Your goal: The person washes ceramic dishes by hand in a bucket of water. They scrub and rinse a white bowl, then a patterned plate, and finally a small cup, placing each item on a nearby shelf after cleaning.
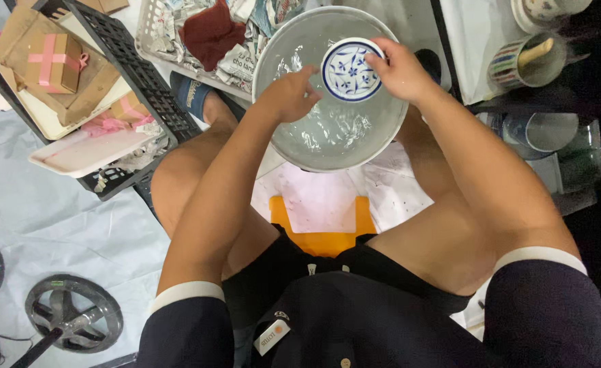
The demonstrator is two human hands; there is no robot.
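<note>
You are gripping the blue-patterned bowl point(350, 69) with both hands, right hand point(397, 68) on its rim, left hand point(290, 94) seemingly steadying it, over the water basin point(299, 146) catching drips.

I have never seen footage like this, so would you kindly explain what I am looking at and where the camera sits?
There is no machine here: a seated person wears a camera on the head, looking down past the knees. The left hand and the right hand hold a small white bowl with a blue flower pattern over a large grey basin of water. To the left, a black crate carries cardboard and a box with pink tape. To the right stand a striped mug and a clear glass. Pale sheeting covers the floor.
</note>
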